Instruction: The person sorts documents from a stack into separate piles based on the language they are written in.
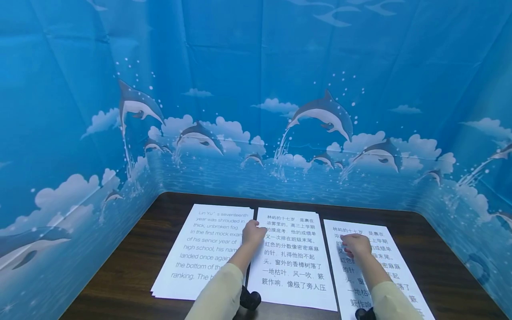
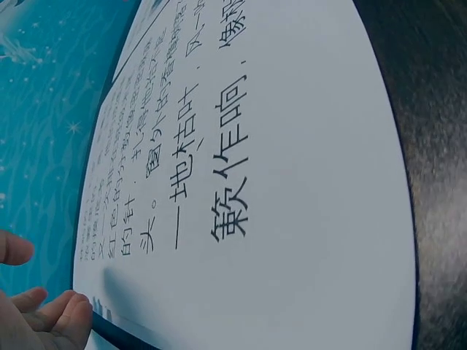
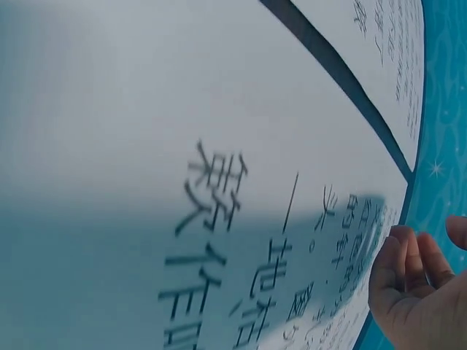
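Note:
Three piles or sheets of printed paper lie side by side. The left paper (image 1: 188, 289) carries English text; the middle paper (image 1: 296, 301) and the right paper (image 1: 416, 310) carry Chinese characters. My left hand (image 1: 253, 233) is over the neighbouring edges of the left and middle papers, its fingers loosely bent. Above the upper part of the right paper is my right hand (image 1: 357, 245), also loosely curled, hiding some characters. Neither hand holds anything in the wrist views, where the left hand (image 2: 47, 317) and the right hand (image 3: 419, 292) show at the lower corners.
A dark wooden table (image 1: 120, 266) bears the papers. Behind it and at both sides hangs a blue curtain (image 1: 224, 53) printed with dolphins and clouds. Black devices (image 1: 250, 299) sit at both wrists, beside pale yellow sleeves (image 1: 220, 293).

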`<state>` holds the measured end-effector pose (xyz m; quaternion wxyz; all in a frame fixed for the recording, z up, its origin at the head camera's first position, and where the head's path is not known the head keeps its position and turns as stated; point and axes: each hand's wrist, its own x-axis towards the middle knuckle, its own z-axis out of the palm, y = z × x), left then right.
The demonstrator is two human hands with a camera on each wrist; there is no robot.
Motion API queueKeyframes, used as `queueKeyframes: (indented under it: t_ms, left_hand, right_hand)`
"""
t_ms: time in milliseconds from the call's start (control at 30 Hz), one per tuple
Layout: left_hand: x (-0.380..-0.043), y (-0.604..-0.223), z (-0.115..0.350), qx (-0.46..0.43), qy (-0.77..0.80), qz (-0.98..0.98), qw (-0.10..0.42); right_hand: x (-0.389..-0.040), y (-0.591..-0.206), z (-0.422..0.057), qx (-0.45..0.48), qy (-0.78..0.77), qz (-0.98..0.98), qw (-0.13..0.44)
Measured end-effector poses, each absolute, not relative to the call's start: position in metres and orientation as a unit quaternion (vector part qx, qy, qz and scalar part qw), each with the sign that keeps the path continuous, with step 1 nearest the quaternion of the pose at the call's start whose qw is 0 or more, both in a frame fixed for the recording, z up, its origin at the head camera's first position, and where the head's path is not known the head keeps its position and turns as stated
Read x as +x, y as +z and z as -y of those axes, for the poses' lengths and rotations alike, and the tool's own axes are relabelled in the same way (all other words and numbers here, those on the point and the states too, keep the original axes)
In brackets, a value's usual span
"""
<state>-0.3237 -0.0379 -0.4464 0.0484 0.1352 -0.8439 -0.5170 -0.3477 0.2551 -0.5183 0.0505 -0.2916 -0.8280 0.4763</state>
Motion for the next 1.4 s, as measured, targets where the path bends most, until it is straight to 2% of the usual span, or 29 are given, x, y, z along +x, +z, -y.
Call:
queueKeyframes:
  t_ms: [367,600,1167,1400]
  left_hand:
    - [-0.322,-0.446,0.048,0.142,-0.516,0.844,0.023]
    - [-0.321,-0.444,0.051,0.154,-0.516,0.843,0.018]
    - [-0.326,-0.445,0.057,0.168,-0.512,0.842,0.004]
    - [-0.325,-0.443,0.057,0.158,-0.516,0.842,0.004]
  right_hand:
    - [-0.332,-0.490,-0.227,-0.288,0.501,0.816,0.001]
    - [-0.337,-0.503,-0.227,-0.280,0.501,0.819,-0.019]
    - [-0.343,-0.504,-0.221,-0.277,0.521,0.806,-0.047]
    - [-0.322,-0.467,-0.208,-0.273,0.540,0.794,-0.061]
